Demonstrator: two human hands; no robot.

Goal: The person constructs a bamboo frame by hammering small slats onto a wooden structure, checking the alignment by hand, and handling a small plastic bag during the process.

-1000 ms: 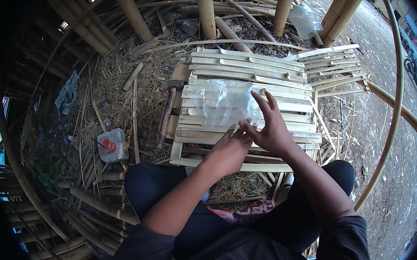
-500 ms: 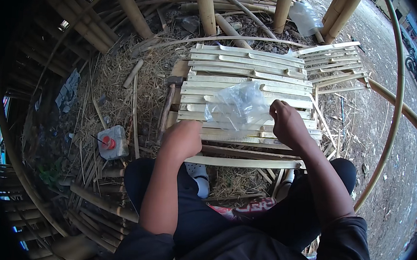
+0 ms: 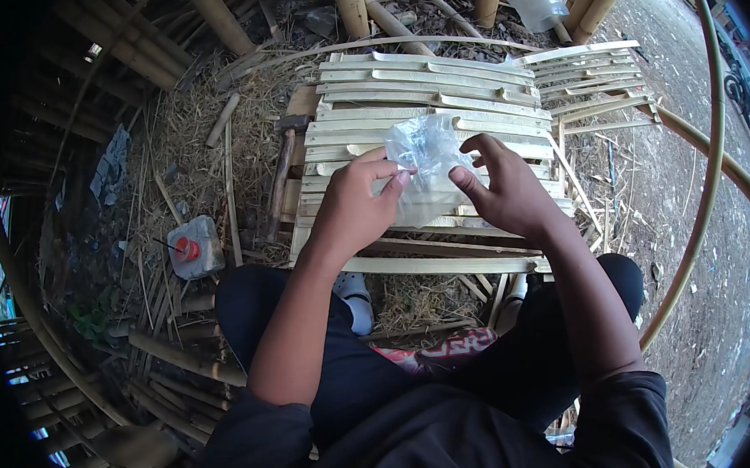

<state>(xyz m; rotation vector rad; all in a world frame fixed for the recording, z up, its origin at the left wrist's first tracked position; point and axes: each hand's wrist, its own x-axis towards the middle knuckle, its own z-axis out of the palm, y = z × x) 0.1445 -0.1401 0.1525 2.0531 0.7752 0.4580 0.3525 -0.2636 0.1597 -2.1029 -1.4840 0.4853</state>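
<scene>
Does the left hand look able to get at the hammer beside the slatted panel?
Probably yes: the hammer lies to the left of the left hand, along the left edge of the slatted panel, and nothing visible covers its handle. The hand is at the clear plastic bag, though.

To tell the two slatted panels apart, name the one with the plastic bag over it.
The larger panel, in the middle of the picture: the plastic bag is over it, while the smaller panel, at upper right, has none.
</scene>
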